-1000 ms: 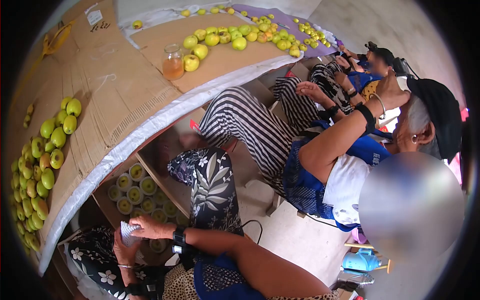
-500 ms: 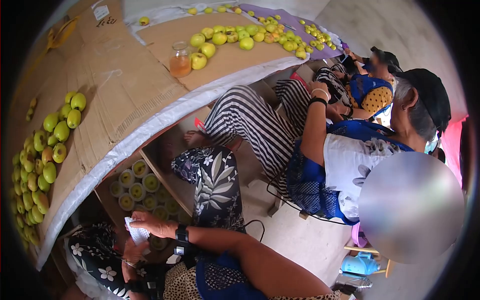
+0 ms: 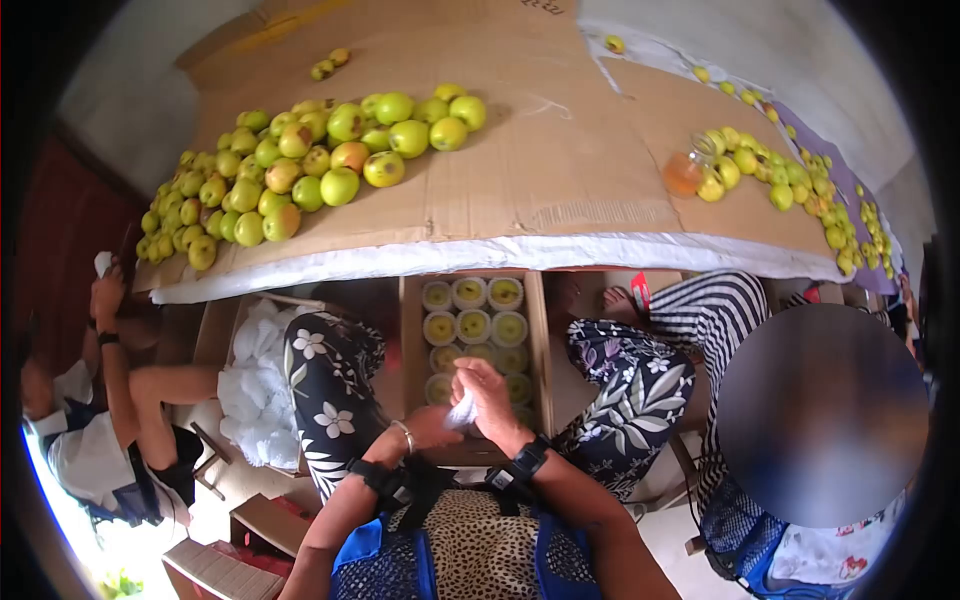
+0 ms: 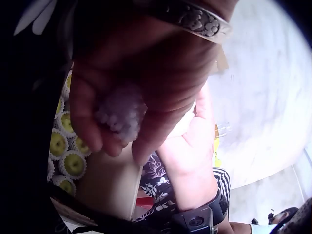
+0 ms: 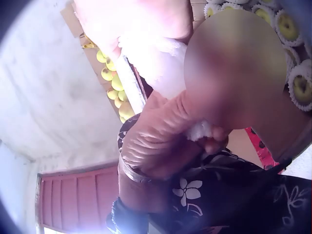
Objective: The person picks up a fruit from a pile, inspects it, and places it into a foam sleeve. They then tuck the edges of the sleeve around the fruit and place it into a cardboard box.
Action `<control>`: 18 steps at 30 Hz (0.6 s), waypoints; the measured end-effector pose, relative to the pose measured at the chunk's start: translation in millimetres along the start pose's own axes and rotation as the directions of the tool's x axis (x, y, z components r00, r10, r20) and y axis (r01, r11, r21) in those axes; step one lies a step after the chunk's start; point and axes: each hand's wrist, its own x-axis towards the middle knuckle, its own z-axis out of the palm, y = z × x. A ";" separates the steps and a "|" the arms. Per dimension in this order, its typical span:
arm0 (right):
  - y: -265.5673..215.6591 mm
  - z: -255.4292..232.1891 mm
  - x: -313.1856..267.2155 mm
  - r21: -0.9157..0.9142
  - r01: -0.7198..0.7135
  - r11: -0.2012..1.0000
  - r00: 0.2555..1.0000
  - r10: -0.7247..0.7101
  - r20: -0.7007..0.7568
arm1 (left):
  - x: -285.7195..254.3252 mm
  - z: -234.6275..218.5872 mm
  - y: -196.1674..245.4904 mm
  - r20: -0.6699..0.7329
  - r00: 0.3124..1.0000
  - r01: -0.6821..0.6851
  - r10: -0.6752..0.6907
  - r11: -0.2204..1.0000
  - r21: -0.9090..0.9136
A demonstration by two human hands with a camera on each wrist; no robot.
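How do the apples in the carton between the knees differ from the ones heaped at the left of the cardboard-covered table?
The boxed apples sit in white foam nets; the piled apples are bare. The boxed apples stand in rows inside the carton; the piled apples lie in an uneven heap on the cardboard. Both groups look mainly yellow-green.
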 end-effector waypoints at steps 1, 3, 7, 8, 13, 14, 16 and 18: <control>-2.3 2.8 0.2 -0.013 0.037 0.999 0.999 -0.038 -0.002 | 0.7 -0.5 1.3 -0.023 1.000 -0.017 0.018 0.999 0.027; -8.4 10.7 -4.3 -0.041 0.104 0.994 0.995 -0.104 -0.004 | 0.0 1.8 3.7 -0.068 0.996 -0.046 0.051 0.996 0.074; -23.8 45.5 -14.9 -0.312 0.055 0.948 0.980 0.008 0.197 | 4.5 5.5 2.3 0.011 0.975 -0.221 0.221 0.975 0.003; -15.0 48.5 -9.9 -0.358 0.165 0.919 0.952 -0.054 0.301 | 2.7 7.3 1.1 -0.025 0.964 -0.264 0.263 0.965 -0.013; -36.7 60.3 18.2 -0.045 -0.006 0.999 0.998 0.009 0.062 | 6.8 1.9 -1.0 -0.166 0.913 -0.374 0.373 0.927 0.029; -41.7 48.9 25.1 0.087 -0.023 0.996 0.999 0.025 -0.023 | 8.3 3.2 -4.0 -0.297 0.875 -0.431 0.383 0.895 -0.115; -37.8 35.2 35.0 0.253 -0.027 0.967 0.993 0.054 -0.103 | -6.2 -14.0 10.5 -0.428 0.827 -0.462 0.364 0.875 -0.148; -31.0 26.7 33.2 0.308 -0.022 0.951 0.993 0.058 -0.108 | -20.1 -23.3 16.4 -0.410 0.858 -0.350 0.308 0.936 -0.030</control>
